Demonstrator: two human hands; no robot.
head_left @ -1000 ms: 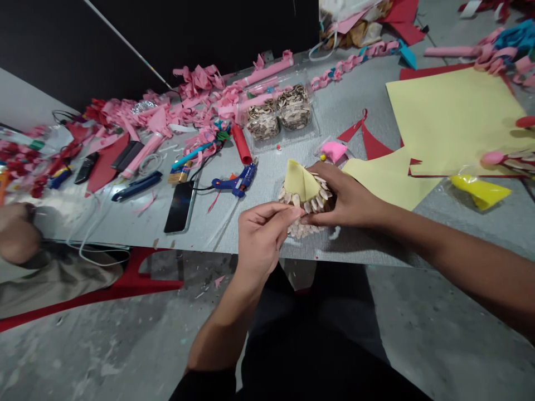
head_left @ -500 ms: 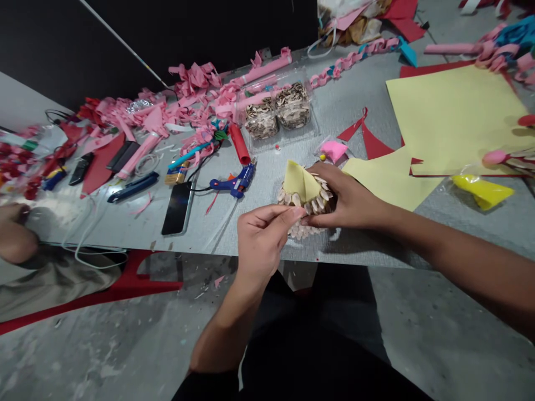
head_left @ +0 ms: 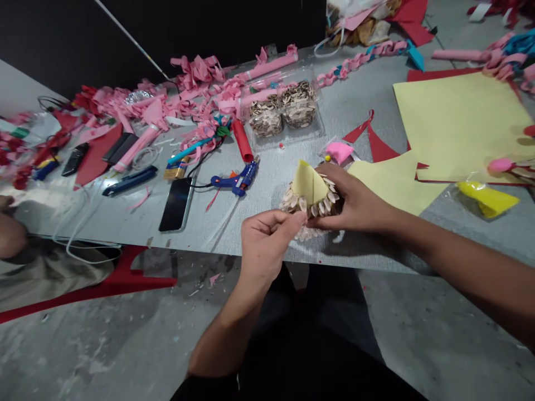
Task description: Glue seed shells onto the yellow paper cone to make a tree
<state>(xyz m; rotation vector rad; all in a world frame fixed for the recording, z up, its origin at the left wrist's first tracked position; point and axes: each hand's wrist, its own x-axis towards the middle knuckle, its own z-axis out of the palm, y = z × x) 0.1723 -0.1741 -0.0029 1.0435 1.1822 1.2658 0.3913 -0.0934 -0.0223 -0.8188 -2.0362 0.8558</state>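
Observation:
A yellow paper cone (head_left: 308, 184) stands near the table's front edge, its lower part ringed with overlapping pale seeds (head_left: 321, 207). My right hand (head_left: 349, 197) wraps round the cone's right side, thumb in front and fingers behind. At the cone's front, my left hand (head_left: 267, 239) is closed in a pinch, thumb and index fingertips against a seed (head_left: 303, 205) in the ring. Its other fingers are curled. The cone's back and part of its base are hidden by my hands.
Behind are clear boxes of seeds (head_left: 298, 106). A blue glue gun (head_left: 238, 179) and phone (head_left: 175, 205) lie left. Yellow paper sheets (head_left: 460, 122), a pink packet (head_left: 338, 151) and a yellow packet (head_left: 487, 199) lie right. Pink paper scraps (head_left: 196, 75) line the back; another person's arm (head_left: 10, 234) is far left.
The view has shifted slightly. My left thumb has moved a little at the cone's front, and a seed now shows just above its tip. My right hand keeps its hold on the cone.

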